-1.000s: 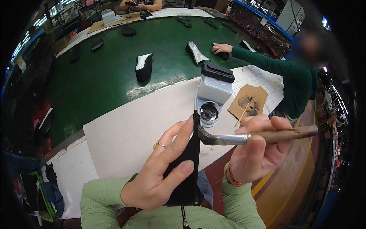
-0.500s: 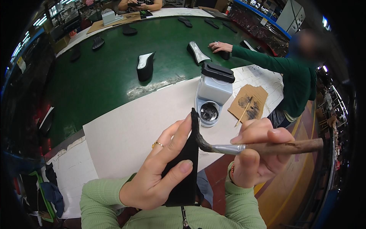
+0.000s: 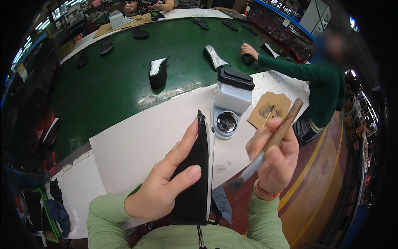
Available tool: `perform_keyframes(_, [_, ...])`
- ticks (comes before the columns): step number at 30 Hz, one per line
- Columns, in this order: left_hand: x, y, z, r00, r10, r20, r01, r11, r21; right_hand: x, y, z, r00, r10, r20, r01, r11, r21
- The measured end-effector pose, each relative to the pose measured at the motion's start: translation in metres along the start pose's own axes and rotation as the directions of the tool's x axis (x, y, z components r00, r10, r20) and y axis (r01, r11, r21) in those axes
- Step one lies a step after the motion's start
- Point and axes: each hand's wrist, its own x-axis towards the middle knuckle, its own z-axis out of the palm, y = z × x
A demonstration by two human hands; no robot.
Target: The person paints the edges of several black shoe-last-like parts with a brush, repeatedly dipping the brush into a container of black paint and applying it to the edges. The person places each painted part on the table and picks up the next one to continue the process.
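Sole (image 3: 190,182), black and wedge-shaped, stood tip-up before the chest, near the white pot (image 3: 233,99). Its pale side strip had turned into view and the brush (image 3: 253,164) had left its edge, so the stroke had broken off. The left hand (image 3: 155,191) clasped the sole, thumb across its black face. The right hand (image 3: 275,159) pinched the brush, bristles slanting down; blur left their coating uncertain.

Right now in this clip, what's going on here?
A person's left grip holds a black wedge-shaped piece, its white edge facing right. Their right grip holds a wooden-handled brush, blurred and clear of the piece. A black-lidded pale dispenser stands just beyond. At the green table, a co-worker's hand is on another black piece.
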Motion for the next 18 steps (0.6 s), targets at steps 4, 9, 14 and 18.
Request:
perform_keyframes(4, [0.005,-0.010,-0.011,0.993,-0.118,0.003,0.117,0.991,-0.062,0.004,0.017,-0.029,0.975,-0.015,-0.222,0.005,0.999,-0.045])
perform_keyframes(9, [0.007,-0.032,-0.015,0.945,-0.326,-0.012,0.303,0.892,-0.334,0.008,0.044,-0.065,0.922,-0.087,-0.378,-0.101,0.887,-0.451])
perform_keyframes(14, [0.012,-0.055,-0.017,0.896,-0.441,-0.038,0.370,0.793,-0.485,0.010,0.080,-0.084,0.942,-0.135,-0.306,-0.113,0.734,-0.670])
perform_keyframes(18, [0.012,-0.062,-0.021,0.894,-0.446,-0.049,0.369,0.794,-0.483,0.015,0.100,-0.086,0.938,-0.178,-0.297,-0.086,0.711,-0.698])
